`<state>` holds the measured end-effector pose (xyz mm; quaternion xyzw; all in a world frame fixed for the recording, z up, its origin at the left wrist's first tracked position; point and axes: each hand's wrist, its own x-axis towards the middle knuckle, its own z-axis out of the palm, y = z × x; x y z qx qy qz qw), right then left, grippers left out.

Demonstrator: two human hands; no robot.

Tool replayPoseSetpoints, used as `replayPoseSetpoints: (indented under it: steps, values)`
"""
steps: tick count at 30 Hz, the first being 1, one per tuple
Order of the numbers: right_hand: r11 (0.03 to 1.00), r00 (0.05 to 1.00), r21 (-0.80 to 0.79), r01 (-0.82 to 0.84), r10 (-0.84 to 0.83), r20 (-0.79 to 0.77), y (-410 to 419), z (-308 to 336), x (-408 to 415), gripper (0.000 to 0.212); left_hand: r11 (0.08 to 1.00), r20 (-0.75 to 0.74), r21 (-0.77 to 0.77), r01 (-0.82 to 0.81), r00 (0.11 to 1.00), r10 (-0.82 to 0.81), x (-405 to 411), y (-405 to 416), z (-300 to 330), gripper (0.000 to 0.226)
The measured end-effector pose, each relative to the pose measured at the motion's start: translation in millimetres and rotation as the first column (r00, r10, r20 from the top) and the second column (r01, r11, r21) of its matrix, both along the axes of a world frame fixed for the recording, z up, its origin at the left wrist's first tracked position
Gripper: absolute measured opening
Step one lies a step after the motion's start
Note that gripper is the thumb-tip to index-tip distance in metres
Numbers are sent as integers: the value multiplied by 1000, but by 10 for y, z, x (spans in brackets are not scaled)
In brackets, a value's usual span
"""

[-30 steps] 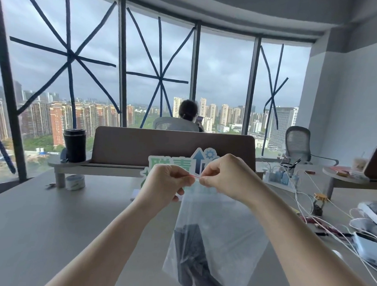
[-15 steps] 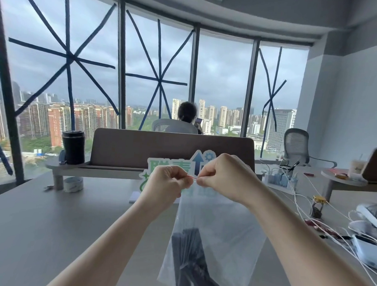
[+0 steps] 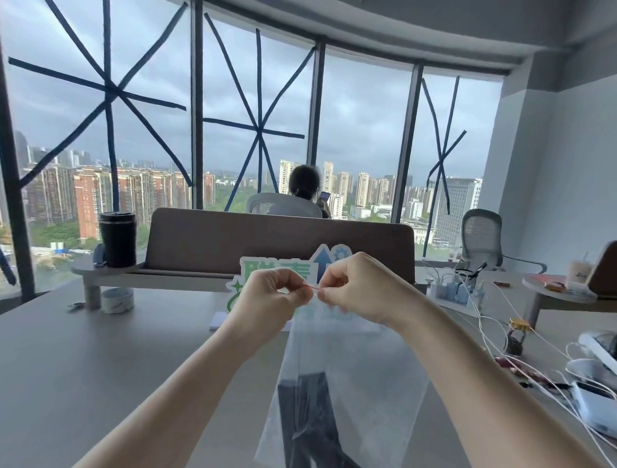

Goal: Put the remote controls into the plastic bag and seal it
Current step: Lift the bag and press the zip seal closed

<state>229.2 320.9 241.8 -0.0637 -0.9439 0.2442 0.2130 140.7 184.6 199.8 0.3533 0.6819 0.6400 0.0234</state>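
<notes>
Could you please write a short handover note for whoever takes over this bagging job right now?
Left hand: pinching the top edge of the plastic bag at its red seal line.
Right hand: pinching the same edge right beside it, fingertips nearly meeting.
The bag hangs from both hands above the table.
Remote controls: dark shapes already inside, resting at the bottom of the bag.
Done: remotes are bagged.
Left: finish pressing the seal shut along the whole top; how much is closed cannot be told, so check it afterwards.
</notes>
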Motion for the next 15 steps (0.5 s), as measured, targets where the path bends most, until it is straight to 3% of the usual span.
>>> replayPoseSetpoints:
  steps: [4,9,15]
  values:
    - [1000,1000,1,-9,9,27,10,32,5,11,1000,-21,-25,-9,1000,8,0,-16,13,24]
    - [992,999,118,41,-40,-11,-48,22,13,22,1000,-23,-6,-22,999,22,6,-10,12,25]
    - [963,987,228,142,-121,-106,-155,-101,43,14,987,-94,62,-146,984,151,-21,61,-66,24]
